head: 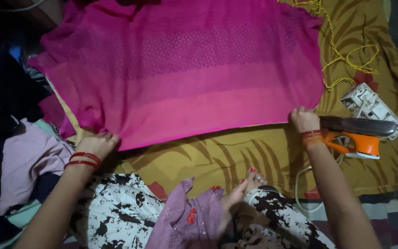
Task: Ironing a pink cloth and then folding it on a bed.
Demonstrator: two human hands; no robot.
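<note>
Left hand (98, 145) pinching pink cloth (185, 69) near edge, right hand (304, 120) gripping opposite corner; iron (358, 133) just beside.

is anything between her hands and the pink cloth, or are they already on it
Nothing visible stands between. The left hand grips the near-left corner of the pink cloth; the right hand grips its near-right edge. The iron lies beside the right wrist, off the cloth.

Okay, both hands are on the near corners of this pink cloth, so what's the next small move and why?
Probably pull the two corners gently apart and toward you. The left hand and right hand each pinch a near corner of the pink cloth, and ripples run up from the left grip, so the near edge is not yet flat on the mustard sheet.
</note>
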